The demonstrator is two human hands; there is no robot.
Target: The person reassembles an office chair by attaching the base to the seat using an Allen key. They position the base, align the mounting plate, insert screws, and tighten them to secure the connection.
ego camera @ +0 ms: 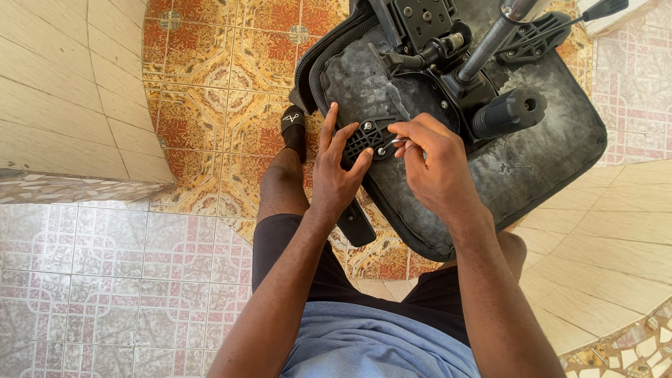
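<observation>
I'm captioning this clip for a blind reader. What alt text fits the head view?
Seen from above, a person's left hand steadies a black armrest bracket on the underside of an overturned office chair seat while the right hand works a small metal tool at it. The chair rests over patterned floor tiles.

Open tiled floor (203, 91) left of the upturned seat (546, 140); metal column (490, 42) and levers crowding right.

Seat underside (539, 150) worn matt grey; bracket (369, 138) black plastic; floor tiles (210, 84) glossy.
</observation>
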